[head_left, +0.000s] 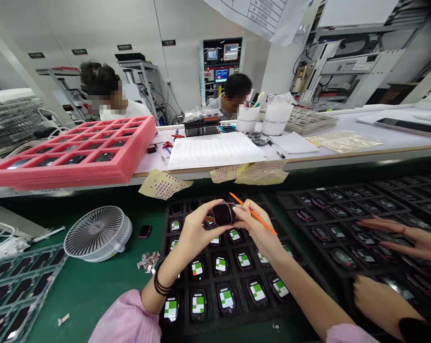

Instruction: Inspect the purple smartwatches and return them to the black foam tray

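Observation:
A dark smartwatch body (223, 214) with a blank screen is held between my two hands above a black foam tray (209, 295). My left hand (196, 226) grips its left side between thumb and fingers. On the right side, my right hand (256, 226) pinches the same watch body and also carries an orange stick (258, 218), which slants across the fingers. Below my hands, several watch bodies (220, 263) sit in the tray's pockets, their screens lit in green and white.
A co-worker's hands (412, 238) are over another black tray (330, 252) at right. On the left are a grey fan (98, 233), a loose watch body (145, 231), small scraps (149, 261) and a clear tray (18, 290). Pink foam (129, 162) rests on the shelf; two people sit beyond.

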Demonstrator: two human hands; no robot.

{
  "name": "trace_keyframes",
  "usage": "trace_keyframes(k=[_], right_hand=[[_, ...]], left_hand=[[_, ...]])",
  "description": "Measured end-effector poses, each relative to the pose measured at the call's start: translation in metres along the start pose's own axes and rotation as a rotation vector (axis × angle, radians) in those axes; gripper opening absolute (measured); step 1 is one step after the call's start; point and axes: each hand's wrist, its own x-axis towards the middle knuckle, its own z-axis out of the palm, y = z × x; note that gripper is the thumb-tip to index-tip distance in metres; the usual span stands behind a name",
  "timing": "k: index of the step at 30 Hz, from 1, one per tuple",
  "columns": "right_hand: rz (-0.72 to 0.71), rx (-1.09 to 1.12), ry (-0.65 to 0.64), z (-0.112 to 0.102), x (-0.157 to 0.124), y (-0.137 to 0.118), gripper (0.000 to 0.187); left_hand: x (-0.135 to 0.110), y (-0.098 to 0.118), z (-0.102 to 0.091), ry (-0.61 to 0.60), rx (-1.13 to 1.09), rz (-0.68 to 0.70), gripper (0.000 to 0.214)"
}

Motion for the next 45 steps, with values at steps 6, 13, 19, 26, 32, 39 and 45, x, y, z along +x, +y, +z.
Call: trace_keyframes(k=[6,13,19,26,32,39,45], right_hand=[[-0.053,-0.026,0.039,-0.005,0.003,-0.002,0.048],[-0.086,-0.097,0.038,-0.001,0.002,-0.001,0.048],[-0.200,-0.481,0.093,-0.056,0.024,-0.009,0.048],[-0.065,-1.091,0.122,-0.136,0.085,0.015,0.037],[-0.092,-1.240,0.248,-0.145,0.120,0.048,0.022],[-0.009,-1.412,0.240,-0.159,0.108,0.049,0.012],[-0.054,-1.422,0.022,-0.126,0.071,0.036,0.023]], left_hand=[[0.001,-0.005,-0.004,0.090,-0.026,-0.086,0.051],[0.002,-0.006,-0.003,0.099,0.009,-0.081,0.050],[0.008,-0.018,0.001,-0.062,0.052,-0.149,0.044],[0.049,-0.083,0.080,-0.465,0.331,-0.208,0.045],[0.074,-0.106,0.127,-0.432,0.533,-0.213,0.039],[0.054,-0.095,0.091,-0.499,0.635,-0.173,0.037],[0.013,-0.082,-0.008,-0.543,0.714,-0.336,0.023]])
